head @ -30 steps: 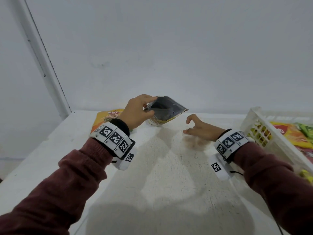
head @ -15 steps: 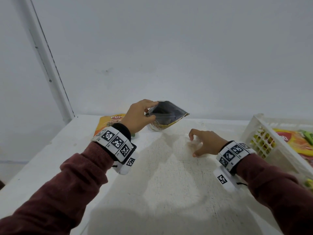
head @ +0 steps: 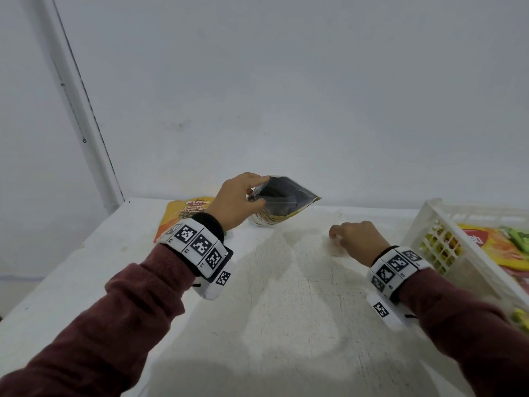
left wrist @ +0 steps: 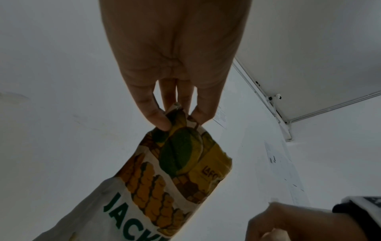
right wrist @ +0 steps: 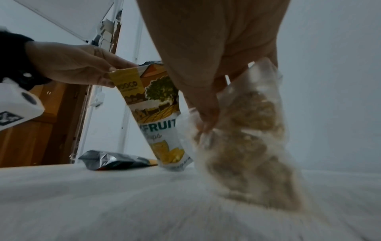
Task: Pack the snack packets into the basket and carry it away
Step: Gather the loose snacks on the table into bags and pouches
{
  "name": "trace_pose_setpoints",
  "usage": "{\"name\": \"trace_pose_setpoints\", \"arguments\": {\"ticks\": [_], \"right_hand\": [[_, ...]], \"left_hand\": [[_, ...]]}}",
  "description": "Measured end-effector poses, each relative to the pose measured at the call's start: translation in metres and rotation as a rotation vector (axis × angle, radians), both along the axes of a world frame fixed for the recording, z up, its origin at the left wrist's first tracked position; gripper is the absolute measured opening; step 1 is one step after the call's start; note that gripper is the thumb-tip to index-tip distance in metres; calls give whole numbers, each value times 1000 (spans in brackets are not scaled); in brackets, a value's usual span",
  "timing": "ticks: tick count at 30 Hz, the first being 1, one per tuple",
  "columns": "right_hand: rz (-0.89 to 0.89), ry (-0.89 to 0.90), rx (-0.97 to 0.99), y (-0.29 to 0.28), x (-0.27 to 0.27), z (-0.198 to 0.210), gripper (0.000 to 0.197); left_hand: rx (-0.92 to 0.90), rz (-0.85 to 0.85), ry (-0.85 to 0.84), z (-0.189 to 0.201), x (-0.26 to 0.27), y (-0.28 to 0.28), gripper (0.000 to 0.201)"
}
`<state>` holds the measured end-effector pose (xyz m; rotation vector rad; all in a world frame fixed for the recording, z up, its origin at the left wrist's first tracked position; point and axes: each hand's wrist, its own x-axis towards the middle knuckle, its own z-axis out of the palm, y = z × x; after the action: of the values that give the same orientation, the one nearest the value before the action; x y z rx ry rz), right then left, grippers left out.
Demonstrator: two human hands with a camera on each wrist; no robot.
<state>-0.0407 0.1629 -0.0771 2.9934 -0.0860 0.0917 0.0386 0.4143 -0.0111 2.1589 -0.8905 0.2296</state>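
Jackfruit chips pouch [head: 282,206]: stands tilted on the white table [head: 286,325], its base touching the surface near the far wall. The left hand [head: 236,202] pinches the pouch's top corner between thumb and fingertips [left wrist: 158,120]; the pouch hangs below that grip. In the head view its dark rear face is turned up. Legible print on the front: "JACK" in the left wrist view, "FRUIT" in the right wrist view, both in green capitals, above a picture of yellow chips. A yellow corner patch carries a brand word too small to read with certainty.

Clear plastic packet [right wrist: 247,130]: holds pale, crumbly pieces and is gripped near its top by the curled fingers of the right hand [head: 356,239], its lower end at or just above the table; contact cannot be confirmed owing to blur. In the head view the packet is largely hidden under this hand, which is low over the table, to the right of the pouch and apart from it.

Orange packet [head: 183,216]: lies flat on the table behind the left wrist. Red lettering on top reads roughly "Pino"; the rest is illegible.

White plastic basket [head: 429,224]: at the right edge of the table, tilted, with lattice walls. It contains at least 1 orange-red packet [head: 486,245] and green wrappers [head: 515,239]
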Motion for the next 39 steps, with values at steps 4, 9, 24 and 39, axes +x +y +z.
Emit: {"name": "trace_pose_setpoints", "arguments": {"ticks": [4,9,24,39], "right_hand": [[-76,-137,357,-17,3,19,30],[21,-574,565,-20,-11,71,19],[570,-897,412,73,3,90,22],[555,-340,180,65,-10,98,54]], "left_hand": [[11,1,7,2,1,-3,47],[-23,0,27,9,-2,-7,46],[-80,-76,160,27,-8,-5,44],[-5,-54,85,27,-8,-6,46]]}}
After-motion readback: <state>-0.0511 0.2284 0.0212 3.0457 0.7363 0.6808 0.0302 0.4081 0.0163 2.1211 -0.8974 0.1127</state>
